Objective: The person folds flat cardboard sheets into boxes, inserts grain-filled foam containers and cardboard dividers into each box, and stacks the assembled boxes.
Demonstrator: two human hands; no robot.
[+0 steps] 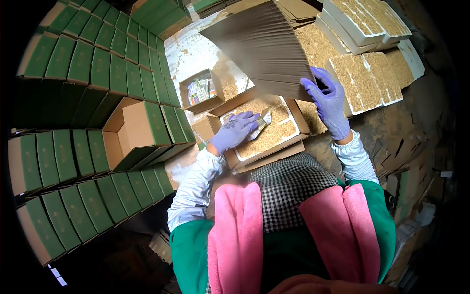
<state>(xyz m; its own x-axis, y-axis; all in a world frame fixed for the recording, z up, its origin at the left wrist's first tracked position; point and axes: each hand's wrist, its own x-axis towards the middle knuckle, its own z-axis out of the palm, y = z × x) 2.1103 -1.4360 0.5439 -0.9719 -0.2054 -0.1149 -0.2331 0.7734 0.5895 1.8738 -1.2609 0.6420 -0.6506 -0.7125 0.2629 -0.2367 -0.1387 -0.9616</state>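
My left hand [237, 130], in a purple glove, has its fingers closed over a small printed packet [261, 126]. Both are at the straw-coloured, flaky filling [274, 131] in a white tray [295, 128], which sits inside an open cardboard box [299, 116]. My right hand [327, 103], gloved the same way, grips the lower right edge of a dark brown corrugated cardboard sheet [264, 46]. The sheet is raised and tilted above the far side of the box. Beyond my left hand, a small carton [219, 88] holds several printed packets [200, 91].
Green boxes [63, 166] are stacked in rows on the left, with one open box [128, 128] among them. At the right are filled white trays [364, 81], some stacked. Flattened cardboard [298, 11] lies at the back. Cardboard scraps [401, 139] litter the lower right.
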